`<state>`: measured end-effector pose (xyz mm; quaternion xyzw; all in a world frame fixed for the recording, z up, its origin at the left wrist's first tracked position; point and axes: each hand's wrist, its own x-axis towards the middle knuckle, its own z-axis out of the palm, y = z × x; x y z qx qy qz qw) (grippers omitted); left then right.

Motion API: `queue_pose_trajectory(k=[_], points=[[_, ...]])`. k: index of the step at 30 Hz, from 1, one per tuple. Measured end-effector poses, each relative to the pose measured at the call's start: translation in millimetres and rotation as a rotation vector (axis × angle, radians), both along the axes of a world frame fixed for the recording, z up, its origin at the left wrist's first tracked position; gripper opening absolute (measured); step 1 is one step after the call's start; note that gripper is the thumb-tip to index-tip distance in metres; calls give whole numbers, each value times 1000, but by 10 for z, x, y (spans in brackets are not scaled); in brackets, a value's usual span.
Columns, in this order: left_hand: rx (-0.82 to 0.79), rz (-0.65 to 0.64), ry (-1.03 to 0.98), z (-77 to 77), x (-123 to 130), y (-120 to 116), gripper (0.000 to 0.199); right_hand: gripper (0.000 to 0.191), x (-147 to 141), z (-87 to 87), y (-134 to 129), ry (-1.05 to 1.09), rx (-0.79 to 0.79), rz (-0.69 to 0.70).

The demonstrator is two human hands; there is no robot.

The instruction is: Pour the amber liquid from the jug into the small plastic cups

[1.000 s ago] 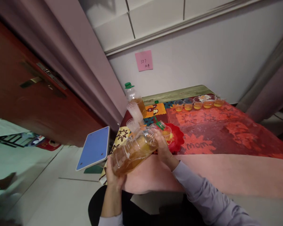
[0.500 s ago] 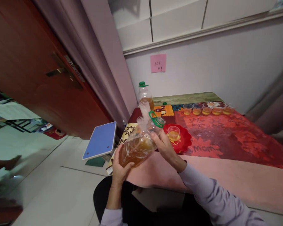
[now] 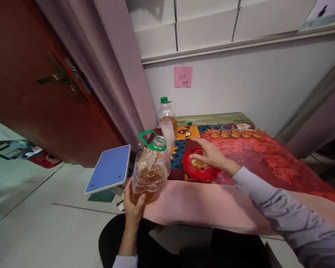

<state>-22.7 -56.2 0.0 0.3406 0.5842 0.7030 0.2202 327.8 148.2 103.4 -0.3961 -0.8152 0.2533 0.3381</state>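
Note:
A clear plastic jug [image 3: 150,175] of amber liquid leans slightly, its uncapped mouth up and a green handle ring at its neck. My left hand [image 3: 134,206] is wrapped around its lower left side. Above a red scalloped plate [image 3: 188,171] is my right hand [image 3: 210,153], thumb and fingers spread. The hand covers part of the plate's middle; whether it touches a cup there I cannot tell. Behind the jug rises a stack of clear plastic cups [image 3: 168,131]. A second jug [image 3: 167,113] with a green cap stands farther back.
Several clear cups with yellow liquid [image 3: 225,130] line the table's back right. A small green cap [image 3: 189,124] lies near the wall. Red patterned cloth [image 3: 268,163] and a pink cloth [image 3: 195,201] cover the table. A blue board [image 3: 108,165] is at the left, near a door.
The jug has gone from tilted toward the cups to nearly upright, and moved left in view. My right hand has let go of its neck and moved right over the red plate.

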Motion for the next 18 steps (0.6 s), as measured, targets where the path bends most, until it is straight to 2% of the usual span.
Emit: queue_pose_trajectory(k=[4,7,9,13,18], points=[[-8,7,24,-3,-2,-14,98,80,271,-26,234,-495,-13,-41],[-26,20,17,-5,-18,-20,101,88,236,-38,218,-668,-48,-28],[-45,24,21,-13,-42,-22,102,85,173,-41,183,-698,-64,-31],[-83,58,78,-53,-105,-25,100,68,95,-26,126,-686,-52,-43],[-87,76,119,-127,-167,-38,94,58,146,59,173,-647,-19,-35]])
